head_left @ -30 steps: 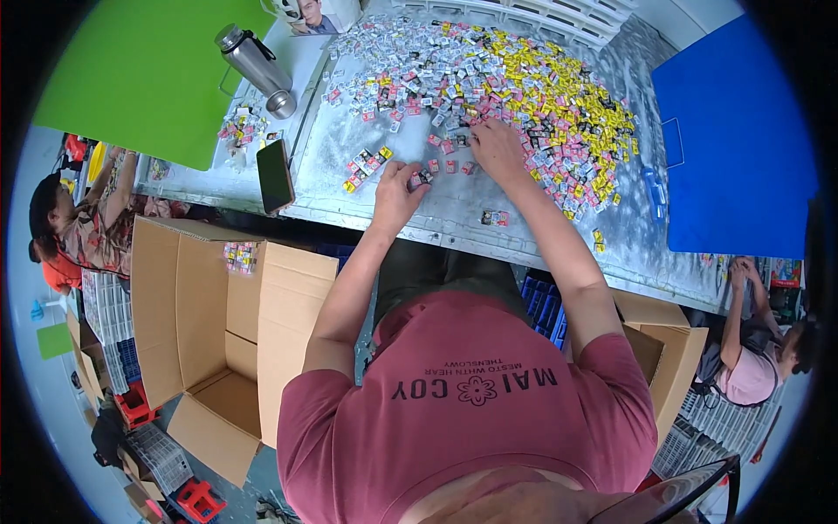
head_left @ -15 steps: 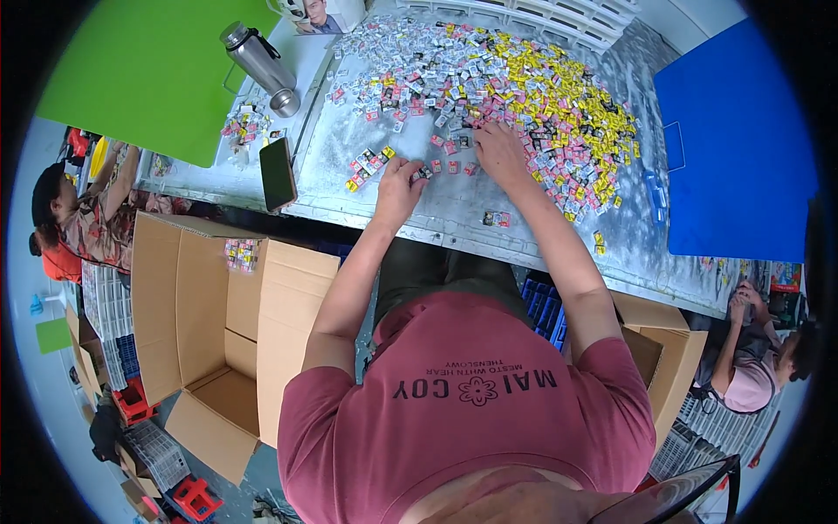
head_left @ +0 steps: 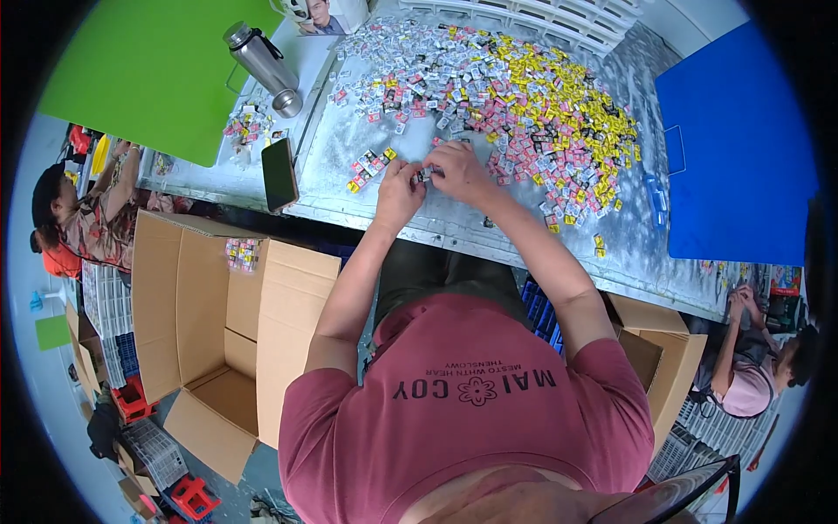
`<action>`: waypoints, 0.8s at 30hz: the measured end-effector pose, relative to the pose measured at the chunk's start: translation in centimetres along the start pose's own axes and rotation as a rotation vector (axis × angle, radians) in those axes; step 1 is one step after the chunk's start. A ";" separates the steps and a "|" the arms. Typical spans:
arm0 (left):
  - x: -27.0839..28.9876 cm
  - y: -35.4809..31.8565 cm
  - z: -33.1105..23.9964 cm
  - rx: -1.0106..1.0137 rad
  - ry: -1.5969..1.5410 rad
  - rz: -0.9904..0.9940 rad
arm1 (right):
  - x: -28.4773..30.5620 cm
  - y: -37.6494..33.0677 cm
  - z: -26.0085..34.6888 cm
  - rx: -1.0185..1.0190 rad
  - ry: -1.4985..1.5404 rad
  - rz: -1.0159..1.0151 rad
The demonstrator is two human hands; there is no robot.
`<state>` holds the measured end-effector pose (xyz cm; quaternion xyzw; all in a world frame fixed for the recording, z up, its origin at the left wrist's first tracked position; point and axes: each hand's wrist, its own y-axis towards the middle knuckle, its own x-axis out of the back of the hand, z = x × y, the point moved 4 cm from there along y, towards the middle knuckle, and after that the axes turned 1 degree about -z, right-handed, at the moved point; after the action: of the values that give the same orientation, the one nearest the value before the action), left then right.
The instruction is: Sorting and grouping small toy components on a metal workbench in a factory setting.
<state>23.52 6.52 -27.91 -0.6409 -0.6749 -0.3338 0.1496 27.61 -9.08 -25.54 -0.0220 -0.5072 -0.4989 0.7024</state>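
Observation:
My left hand (head_left: 401, 194) is closed, its fingertips pinching a few small dark and white tile-like pieces (head_left: 424, 175) just above the table. From the right, my right hand (head_left: 460, 175) meets it, its curled fingertips closed on the same pieces, which they partly cover. Beside my left hand lies a short block of yellow, pink, black and white pieces (head_left: 371, 168), set side by side. Beyond both hands spreads a big loose heap of these small pieces (head_left: 524, 96), yellow toward the right and mostly white toward the left.
A phone (head_left: 279, 175) and a steel flask (head_left: 262, 65) are on the left. Green (head_left: 140, 70) and blue (head_left: 738, 140) boards flank the table. An open carton (head_left: 196, 306) sits at my left, another (head_left: 676, 358) at my right. Co-workers (head_left: 92, 210) work at both sides.
My right hand has come left and nearer from the edge of the heap, and now meets my left hand at the small pieces. The left hand has stayed nearly in place.

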 end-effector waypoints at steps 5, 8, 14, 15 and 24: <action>0.3 -0.5 0.0 0.011 -0.016 -0.021 | -0.6 -0.9 -0.3 0.050 -0.071 0.030; 0.4 -0.5 0.2 0.024 -0.010 0.000 | 0.6 -0.9 -1.2 -0.002 -0.056 -0.046; 0.2 0.0 -0.4 -0.024 -0.026 -0.006 | 6.7 -0.7 -7.5 -0.480 -0.390 -0.006; 0.2 0.0 -0.4 -0.022 -0.025 -0.008 | 7.0 -0.6 -7.8 -0.501 -0.458 0.066; 0.1 0.1 0.0 -0.024 -0.031 0.019 | 5.5 -1.0 -7.0 -0.339 -0.546 -0.032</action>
<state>23.58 6.63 -27.81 -0.6541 -0.6669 -0.3307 0.1345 31.65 -17.06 -25.32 -0.2638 -0.5868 -0.5629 0.5189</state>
